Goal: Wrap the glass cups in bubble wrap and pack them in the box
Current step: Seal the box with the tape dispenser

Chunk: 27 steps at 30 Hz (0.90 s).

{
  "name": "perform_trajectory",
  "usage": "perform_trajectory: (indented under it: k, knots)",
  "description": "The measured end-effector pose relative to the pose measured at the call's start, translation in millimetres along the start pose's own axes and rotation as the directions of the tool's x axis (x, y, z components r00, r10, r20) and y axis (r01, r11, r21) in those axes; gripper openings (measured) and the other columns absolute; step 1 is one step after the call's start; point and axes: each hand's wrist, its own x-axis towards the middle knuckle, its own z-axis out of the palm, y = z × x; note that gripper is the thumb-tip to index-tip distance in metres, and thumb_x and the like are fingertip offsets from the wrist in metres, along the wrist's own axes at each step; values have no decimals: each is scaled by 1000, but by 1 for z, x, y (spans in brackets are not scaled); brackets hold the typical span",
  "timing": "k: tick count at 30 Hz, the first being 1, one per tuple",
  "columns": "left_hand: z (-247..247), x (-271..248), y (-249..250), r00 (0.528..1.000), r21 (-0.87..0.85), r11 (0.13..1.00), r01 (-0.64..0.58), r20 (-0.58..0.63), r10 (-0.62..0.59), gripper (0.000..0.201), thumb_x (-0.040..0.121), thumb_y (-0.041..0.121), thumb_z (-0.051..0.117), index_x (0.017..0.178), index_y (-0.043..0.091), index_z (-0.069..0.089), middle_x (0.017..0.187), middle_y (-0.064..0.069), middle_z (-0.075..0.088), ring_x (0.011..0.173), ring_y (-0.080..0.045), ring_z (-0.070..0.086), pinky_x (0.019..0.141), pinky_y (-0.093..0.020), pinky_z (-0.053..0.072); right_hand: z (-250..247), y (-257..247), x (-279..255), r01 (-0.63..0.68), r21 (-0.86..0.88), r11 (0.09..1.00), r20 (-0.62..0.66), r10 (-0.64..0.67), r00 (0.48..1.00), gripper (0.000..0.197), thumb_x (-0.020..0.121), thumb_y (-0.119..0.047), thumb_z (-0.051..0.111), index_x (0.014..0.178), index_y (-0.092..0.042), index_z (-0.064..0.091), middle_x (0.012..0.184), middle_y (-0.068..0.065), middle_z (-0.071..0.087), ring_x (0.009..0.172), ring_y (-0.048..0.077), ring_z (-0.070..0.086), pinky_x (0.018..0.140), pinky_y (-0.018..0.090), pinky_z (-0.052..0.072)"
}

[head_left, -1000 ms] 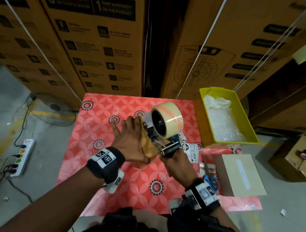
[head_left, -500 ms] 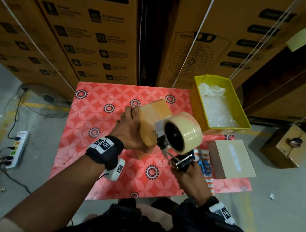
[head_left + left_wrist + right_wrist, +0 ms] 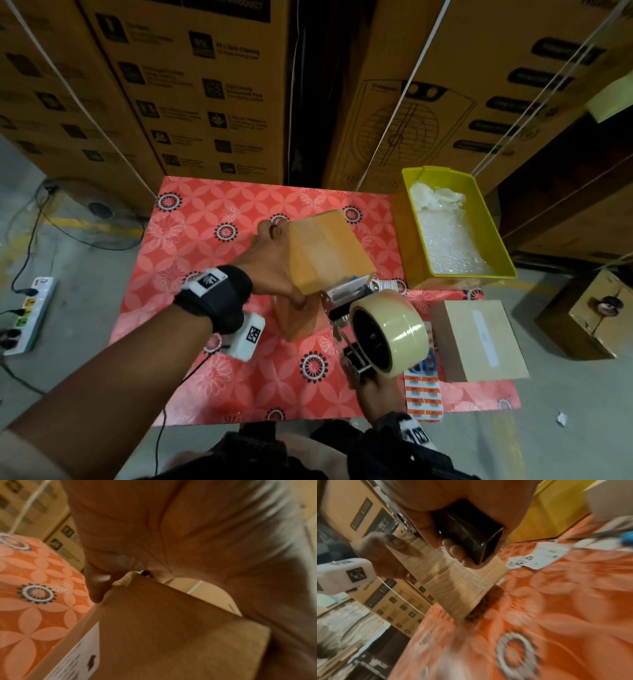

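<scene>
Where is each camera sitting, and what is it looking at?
Head: on the person's head, looking down at the tilted brown cardboard box, left hand and right hand with the clear tape dispenser.
Left wrist: under the left palm, facing the box.
Right wrist: along curled fingers on the black handle.
All share the box.

No print on the stacked cartons reads clearly.

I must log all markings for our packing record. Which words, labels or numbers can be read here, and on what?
Large cartons: print too blurred.
Label on the held box: blurred.
Orange stickers: too small.
White labels on the table: blurred.
Nothing can be quoted.
</scene>
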Motion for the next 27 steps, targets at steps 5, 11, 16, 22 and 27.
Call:
perform_trajectory:
  k: [5,11,16,22,27]
  knots:
    - [-52,38,-22,989,-196,974,112,115,-90,128,49,52,93,157,19,33,143,-6,41,133,-33,44,111,-40,43,43,-51,72,244,152,958,45,-253,966,13,91,-20,64,100,-26,71,77,-20,71,71,-7,64,66,19,52]
    - [-82,58,-34,983,-382,919,94,-113,-147,62,76,24,96,132,31,72,133,4,67,129,-21,57,104,-30,44,72,-105,151,277,115,954,77,-287,955,36,89,-5,70,101,-39,71,74,-28,68,68,-7,58,63,16,47]
    - [-66,59,-24,843,-6,985,171,-516,-149,20,85,4,72,95,21,74,91,-6,73,85,-32,70,77,-42,61,96,-132,197,185,13,983,98,-185,978,7,75,-22,67,79,-23,72,61,-9,61,54,19,53,58,36,45]
    - [-36,64,-41,970,328,940,90,-241,-8,148,69,59,85,164,3,-15,173,-24,-16,160,-46,-15,129,-55,-9,101,-159,213,197,-36,980,87,-194,977,11,76,-16,63,67,-10,63,56,2,58,51,25,54,54,39,49]
    - [-20,60,-37,995,399,911,102,-47,-91,189,41,81,89,151,1,-42,154,-20,-55,144,-45,-48,130,-59,-1,111,-172,223,158,-89,983,80,-151,985,26,75,-32,60,80,-8,67,65,11,68,57,35,65,54,44,57]
